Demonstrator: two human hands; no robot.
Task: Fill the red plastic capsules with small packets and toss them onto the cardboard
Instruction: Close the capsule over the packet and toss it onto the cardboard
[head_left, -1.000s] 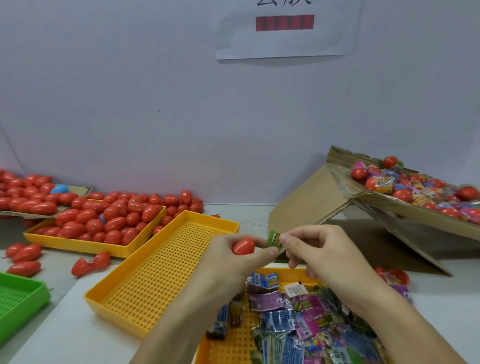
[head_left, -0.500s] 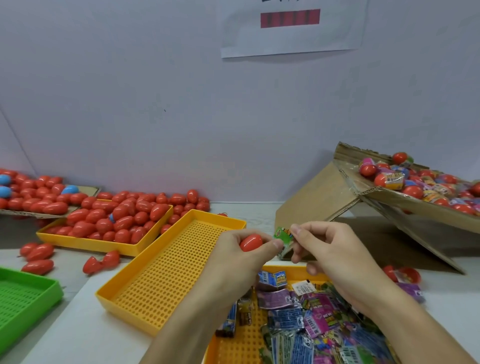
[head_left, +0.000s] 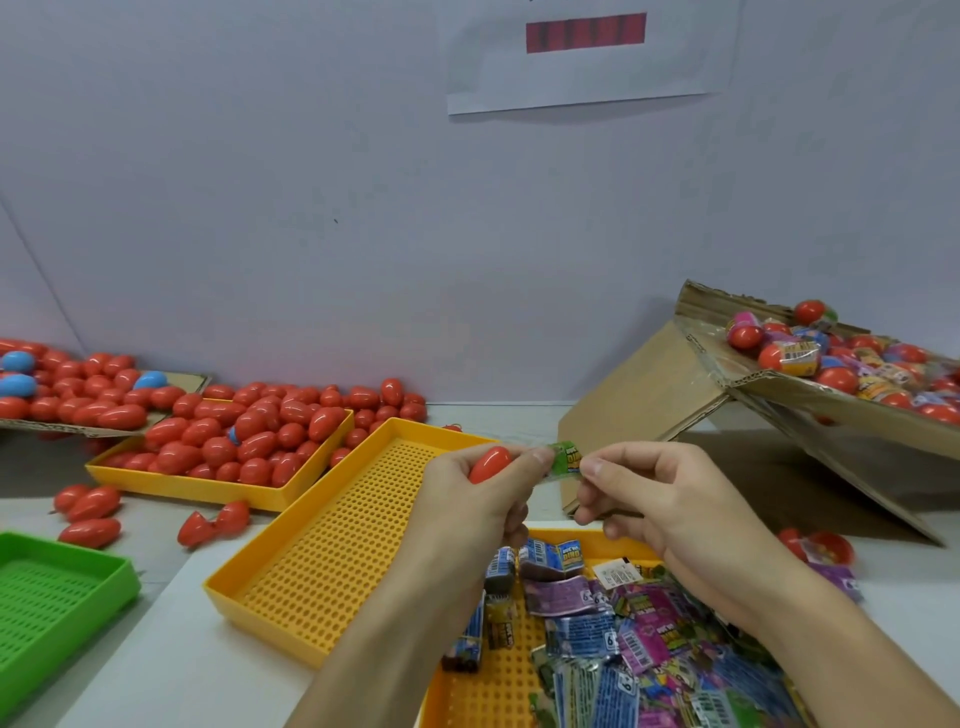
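- Pinching the green packet (head_left: 565, 461) between them, both hands work; the left hand (head_left: 480, 499) also cradles a red capsule (head_left: 489, 464).
- Right hand (head_left: 657, 499) fingers nip the packet's edge: light, crinkly, probably slippery.

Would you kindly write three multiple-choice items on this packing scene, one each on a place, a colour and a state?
1. Where do the filled capsules lie?
A. green tray
B. sloped cardboard
C. empty yellow tray

2. What colour is the packet pinched between both hands?
A. green
B. purple
C. white

3. What is the left hand doing?
A. resting open
B. holding a red capsule
C. lifting a tray

Answers: B, they sit on the cardboard at right; A, the packet is green; B, the left hand curls round the red capsule, while the right hand pinches the packet.
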